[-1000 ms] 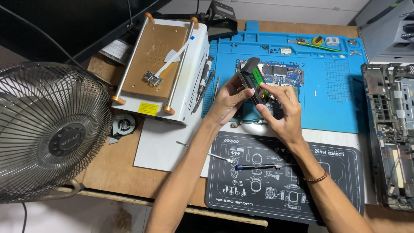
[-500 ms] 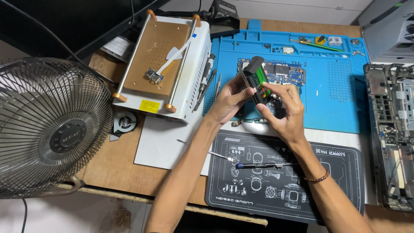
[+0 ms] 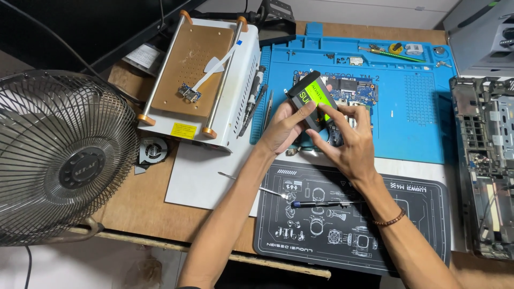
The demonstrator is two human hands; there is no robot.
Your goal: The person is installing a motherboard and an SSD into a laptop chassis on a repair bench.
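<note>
A flat black drive with a green label point(image 3: 312, 100) is held tilted above the blue silicone work mat point(image 3: 417, 118). My left hand point(image 3: 284, 128) grips its lower left edge from below. My right hand point(image 3: 348, 139) holds its right side, fingers spread against the edge. Behind the drive a laptop circuit board point(image 3: 356, 88) lies on the blue mat, partly hidden by the drive and my hands. A screwdriver with a blue grip point(image 3: 321, 204) lies on the black printed mat point(image 3: 353, 225) in front of me, near metal tweezers point(image 3: 251, 184).
A wire-caged desk fan point(image 3: 59, 160) stands at the left. A white heating plate machine point(image 3: 203, 75) holds a small flex board. A small cooling fan point(image 3: 152, 150) lies beside it. An opened laptop chassis point(image 3: 484, 160) sits at the right edge. Small parts lie along the blue mat's top.
My hands have shifted the drive slightly lower and turned it, so the green label faces up more. The view has drifted a little; nothing else on the bench moved.
</note>
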